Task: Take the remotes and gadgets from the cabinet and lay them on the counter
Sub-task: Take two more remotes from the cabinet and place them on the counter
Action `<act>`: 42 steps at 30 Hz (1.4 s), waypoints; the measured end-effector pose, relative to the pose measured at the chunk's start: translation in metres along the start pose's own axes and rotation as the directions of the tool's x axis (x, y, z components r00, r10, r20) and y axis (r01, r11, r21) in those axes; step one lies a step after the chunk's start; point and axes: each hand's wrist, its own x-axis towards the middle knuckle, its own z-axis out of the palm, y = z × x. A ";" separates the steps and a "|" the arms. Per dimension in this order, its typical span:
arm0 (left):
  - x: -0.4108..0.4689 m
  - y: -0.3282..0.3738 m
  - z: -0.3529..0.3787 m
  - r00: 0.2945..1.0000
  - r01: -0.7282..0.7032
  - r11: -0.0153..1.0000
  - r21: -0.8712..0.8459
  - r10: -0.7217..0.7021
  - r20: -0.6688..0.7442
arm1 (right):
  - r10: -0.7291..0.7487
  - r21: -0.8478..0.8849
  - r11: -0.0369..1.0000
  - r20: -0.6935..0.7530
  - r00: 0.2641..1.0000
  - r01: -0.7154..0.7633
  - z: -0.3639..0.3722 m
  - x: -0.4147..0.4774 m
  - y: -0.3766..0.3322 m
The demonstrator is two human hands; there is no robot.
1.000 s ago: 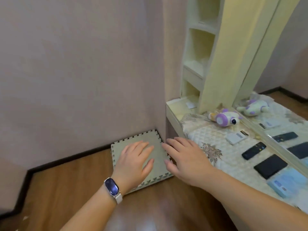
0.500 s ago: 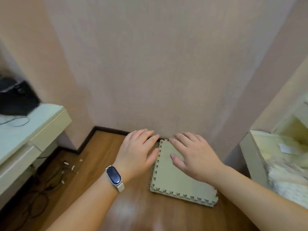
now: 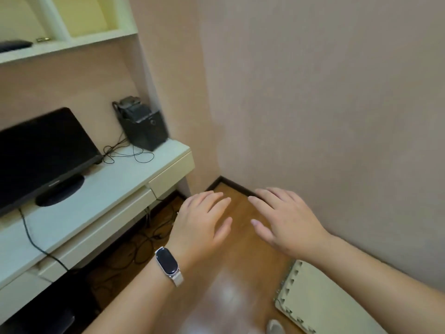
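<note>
My left hand (image 3: 201, 220), with a smart band on its wrist, and my right hand (image 3: 286, 220) hover side by side above the wooden floor, palms down, fingers apart, both holding nothing. At the upper left a pale shelf unit (image 3: 72, 43) has open compartments. A dark flat gadget (image 3: 14, 45) lies on its shelf, with a small metallic item (image 3: 43, 39) beside it. The counter with the remotes is out of view.
A white desk (image 3: 79, 208) at the left carries a black monitor (image 3: 41, 153), a black box-shaped device (image 3: 142, 124) and loose cables. More cables lie on the floor under it. A foam puzzle mat (image 3: 320, 302) rests on the floor at lower right. Walls meet in a corner ahead.
The view has swung left: the counter with remotes and toy left the frame, then the desk, monitor and shelf came in. Both hands stayed empty with fingers apart in front of me.
</note>
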 end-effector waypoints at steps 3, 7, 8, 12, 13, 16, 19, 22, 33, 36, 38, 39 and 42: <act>0.035 -0.007 0.005 1.000 0.027 0.998 0.062 -0.027 0.009 | -0.041 0.036 0.998 -0.038 0.998 0.042 0.003 0.033 0.030; 0.083 -0.005 0.013 0.996 0.082 0.990 0.112 -0.086 0.025 | -0.124 0.056 0.990 -0.074 0.990 0.128 0.004 0.073 0.076; 0.092 -0.003 0.013 0.995 0.092 0.989 0.119 -0.095 0.024 | -0.148 0.055 0.987 -0.084 0.985 0.153 0.004 0.083 0.086; 0.120 -0.004 0.012 0.992 0.123 0.977 0.172 -0.125 0.001 | -0.231 0.059 0.969 -0.133 0.964 0.241 0.008 0.121 0.114; 0.123 -0.005 0.011 0.990 0.140 0.974 0.177 -0.143 0.007 | -0.240 0.070 0.965 -0.137 0.961 0.251 0.010 0.128 0.118; 0.129 -0.012 0.006 0.985 0.170 0.963 0.210 -0.175 0.004 | -0.261 0.092 0.956 -0.167 0.951 0.279 0.015 0.148 0.122; 0.137 -0.027 -0.001 0.980 0.200 0.950 0.241 -0.198 -0.034 | -0.286 0.101 0.946 -0.186 0.940 0.308 0.017 0.174 0.118; 0.141 -0.049 -0.006 0.975 0.220 0.941 0.257 -0.214 -0.051 | -0.315 0.095 0.937 -0.184 0.931 0.336 0.020 0.202 0.108; 0.180 -0.199 -0.005 0.973 0.186 0.957 0.220 -0.148 -0.178 | -0.343 0.000 0.937 -0.179 0.922 0.348 0.046 0.329 0.062; 0.190 -0.253 -0.013 0.967 0.206 0.955 0.212 -0.166 -0.195 | -0.349 -0.044 0.937 -0.166 0.922 0.347 0.049 0.382 0.033; 0.195 -0.288 -0.018 0.964 0.210 0.957 0.199 -0.169 -0.204 | -0.340 -0.057 0.941 -0.162 0.927 0.335 0.052 0.413 0.012; 0.197 -0.305 -0.021 0.963 0.212 0.959 0.189 -0.173 -0.205 | -0.320 -0.054 0.947 -0.161 0.934 0.316 0.054 0.426 0.002; 0.206 -0.351 -0.027 0.965 0.206 0.961 0.186 -0.168 -0.202 | -0.294 -0.049 0.956 -0.163 0.942 0.290 0.061 0.457 -0.021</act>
